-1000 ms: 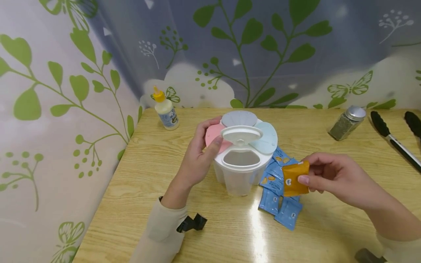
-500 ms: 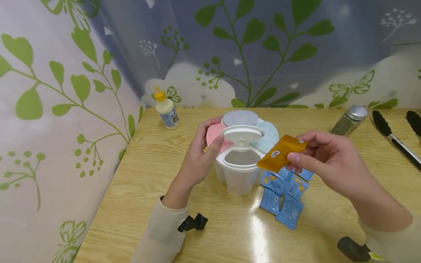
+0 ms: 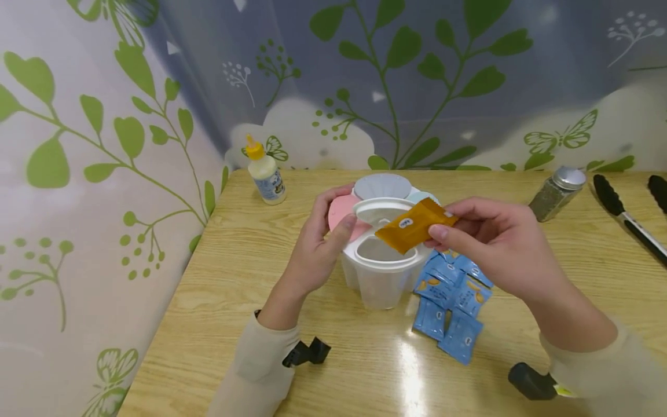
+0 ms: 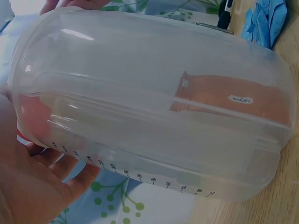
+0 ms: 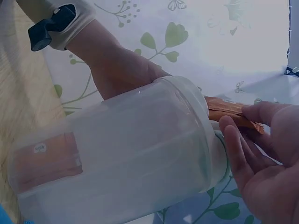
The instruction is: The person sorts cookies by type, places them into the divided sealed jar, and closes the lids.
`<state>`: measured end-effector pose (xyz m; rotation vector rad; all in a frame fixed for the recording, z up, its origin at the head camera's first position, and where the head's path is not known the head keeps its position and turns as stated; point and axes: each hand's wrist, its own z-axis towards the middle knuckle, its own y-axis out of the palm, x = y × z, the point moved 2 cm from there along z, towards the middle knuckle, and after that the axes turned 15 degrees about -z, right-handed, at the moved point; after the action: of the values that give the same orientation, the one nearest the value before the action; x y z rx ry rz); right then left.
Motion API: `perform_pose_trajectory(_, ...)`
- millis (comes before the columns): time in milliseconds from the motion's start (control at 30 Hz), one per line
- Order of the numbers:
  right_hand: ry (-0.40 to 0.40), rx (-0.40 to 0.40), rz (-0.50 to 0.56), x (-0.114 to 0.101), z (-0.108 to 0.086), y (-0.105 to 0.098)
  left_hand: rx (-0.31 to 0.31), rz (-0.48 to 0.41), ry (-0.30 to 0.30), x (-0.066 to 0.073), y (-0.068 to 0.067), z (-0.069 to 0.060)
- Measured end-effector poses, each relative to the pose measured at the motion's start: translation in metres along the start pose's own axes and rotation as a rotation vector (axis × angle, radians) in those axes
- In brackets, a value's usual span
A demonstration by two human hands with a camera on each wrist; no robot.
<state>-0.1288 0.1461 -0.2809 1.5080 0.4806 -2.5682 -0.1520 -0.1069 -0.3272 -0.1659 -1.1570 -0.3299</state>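
Note:
A translucent food storage container (image 3: 379, 289) stands upright on the table, its top split into petal-like lids: pink (image 3: 340, 213), grey (image 3: 383, 186) and light blue, with a white flap (image 3: 371, 212) raised. My left hand (image 3: 319, 252) grips its left side, thumb on top near the pink lid. Over the uncovered opening, my right hand (image 3: 497, 246) pinches an orange snack packet (image 3: 411, 229) by its right end. Another orange packet (image 4: 238, 98) shows through the wall, low inside the container, in both wrist views. Several blue packets (image 3: 461, 336) lie right of the container, below my right hand.
A squeeze bottle (image 3: 267, 180) with a yellow cap stands at the back left. Toward the back right are a glass jar (image 3: 554, 194) of dried green bits and black-tipped tongs (image 3: 638, 229). A patterned cloth wall (image 3: 323, 150) borders the table.
My right hand has carried the orange packet left and up, from above the blue packets to the container's opening, tilting it on the way. The left hand keeps its grip.

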Motion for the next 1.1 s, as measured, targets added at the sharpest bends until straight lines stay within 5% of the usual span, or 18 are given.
perform_pose_trajectory(367,0.006,-0.029,-0.193,0.001,0.0,0.008,0.014,0.093,0.004,-0.001,-0.003,-0.001)
perform_pose_trajectory(533,0.042,0.013,-0.149,0.001,0.002,0.011,0.016,0.099,-0.001,-0.002,-0.003,-0.001)
perform_pose_trajectory(700,-0.048,0.045,-0.065,0.005,-0.001,0.011,0.016,0.112,0.024,-0.003,-0.001,0.0)
perform_pose_trajectory(933,-0.117,0.016,-0.085,0.008,-0.005,0.006,0.036,0.185,0.046,-0.003,0.001,-0.001)
perform_pose_trajectory(1100,0.013,0.012,-0.201,0.01,-0.002,0.006,0.033,0.161,-0.006,-0.001,0.0,-0.002)
